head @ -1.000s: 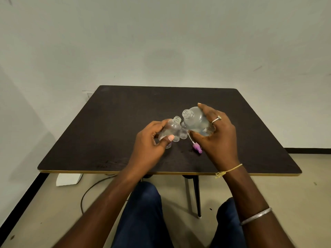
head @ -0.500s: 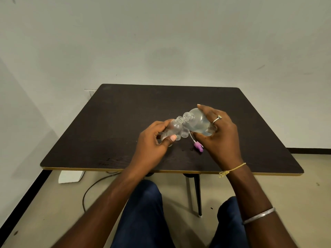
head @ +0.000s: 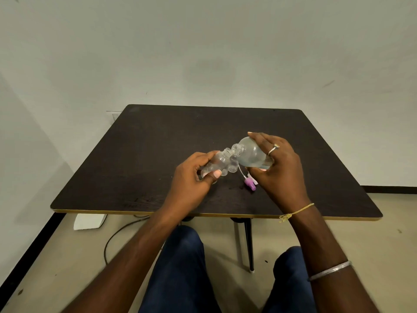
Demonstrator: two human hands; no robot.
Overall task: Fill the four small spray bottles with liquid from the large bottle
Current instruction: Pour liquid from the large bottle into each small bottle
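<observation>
Sparse plain room: dark table (head: 158, 141), blank white wall (head: 203, 53).

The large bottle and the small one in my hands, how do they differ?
The large bottle is bigger than the small bottle. The right hand holds the large bottle tipped nearly sideways; the left hand holds the small bottle more upright. Liquid pools in the large bottle; none shows plainly in the small bottle. Both are clear and uncapped.

Large bottle (head: 251, 154) — tilted, mouth beside small bottle (head: 217, 164)
</observation>
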